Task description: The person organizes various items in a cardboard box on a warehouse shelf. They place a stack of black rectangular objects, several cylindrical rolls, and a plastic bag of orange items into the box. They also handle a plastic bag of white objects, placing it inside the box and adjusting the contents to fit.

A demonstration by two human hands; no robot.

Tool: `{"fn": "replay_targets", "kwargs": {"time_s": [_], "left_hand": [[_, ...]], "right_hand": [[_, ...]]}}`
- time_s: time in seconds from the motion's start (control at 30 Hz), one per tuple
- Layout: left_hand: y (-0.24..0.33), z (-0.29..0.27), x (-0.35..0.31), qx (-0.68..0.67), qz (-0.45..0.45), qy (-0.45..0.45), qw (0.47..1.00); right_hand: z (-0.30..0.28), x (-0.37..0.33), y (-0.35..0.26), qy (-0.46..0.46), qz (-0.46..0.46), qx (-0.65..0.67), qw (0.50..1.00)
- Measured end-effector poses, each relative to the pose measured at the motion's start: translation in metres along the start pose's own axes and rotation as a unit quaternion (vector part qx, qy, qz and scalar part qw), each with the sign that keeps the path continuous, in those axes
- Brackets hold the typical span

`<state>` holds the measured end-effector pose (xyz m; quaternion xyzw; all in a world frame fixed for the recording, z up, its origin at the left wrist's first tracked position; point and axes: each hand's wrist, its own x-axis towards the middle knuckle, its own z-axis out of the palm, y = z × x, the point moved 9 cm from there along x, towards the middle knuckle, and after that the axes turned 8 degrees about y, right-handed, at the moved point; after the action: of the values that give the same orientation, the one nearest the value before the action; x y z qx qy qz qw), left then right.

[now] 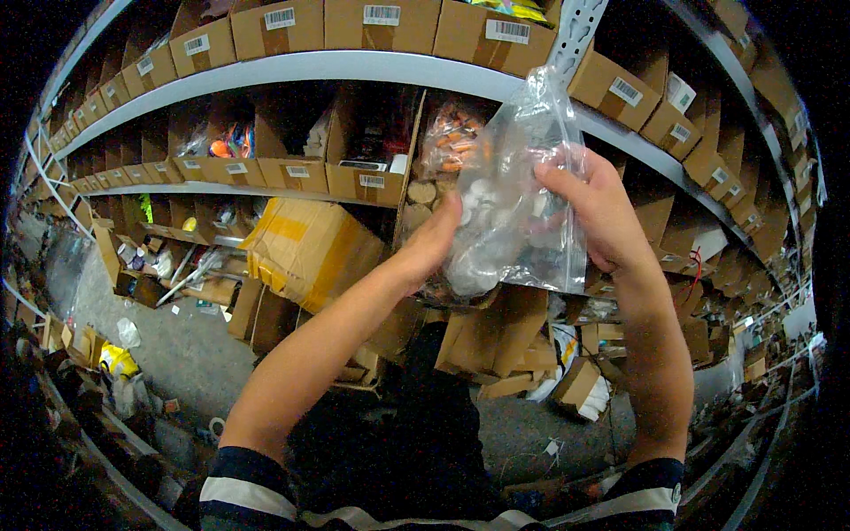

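Observation:
A clear plastic bag [540, 239] hangs in front of me, with white round pieces [481, 199] showing through its left side. My right hand [595, 205] grips the bag's right side, thumb across the front and fingers partly seen through the film. At the lower left of the bag, my left hand [431, 248] holds it with the thumb up; the other fingers are hidden behind the plastic. Just behind lies an open cardboard bin [410, 168] with a clear bag of orange pieces [456, 140] and tan round pieces [421, 193].
Shelves with rows of labelled cardboard bins [279, 31] curve around me. A large taped carton [310, 250] juts out to the left of my hands. Below are open cartons [496, 332], and a yellow package [118, 361] lies on the grey floor [190, 354].

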<state>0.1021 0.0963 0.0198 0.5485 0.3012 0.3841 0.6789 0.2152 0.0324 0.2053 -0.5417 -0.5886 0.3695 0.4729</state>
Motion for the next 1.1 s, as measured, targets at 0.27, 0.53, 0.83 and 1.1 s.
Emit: {"fn": "replay_targets", "kwargs": {"time_s": [0.27,0.53,0.83,1.1], "left_hand": [[-0.002,-0.001,-0.005,-0.073,-0.082,0.05,0.993],[-0.008,0.004,-0.014,-0.096,-0.074,0.057,0.991],[-0.023,0.018,-0.026,-0.012,-0.075,0.041,0.996],[-0.027,0.019,-0.004,-0.076,-0.023,0.054,0.995]], "right_hand": [[-0.031,-0.021,0.063,0.053,-0.1,0.26,0.959],[0.055,-0.063,0.232,0.222,-0.006,-0.122,0.967],[0.071,-0.042,0.245,0.206,0.042,-0.091,0.973],[0.064,-0.089,0.222,0.33,-0.064,0.097,0.937]]}}
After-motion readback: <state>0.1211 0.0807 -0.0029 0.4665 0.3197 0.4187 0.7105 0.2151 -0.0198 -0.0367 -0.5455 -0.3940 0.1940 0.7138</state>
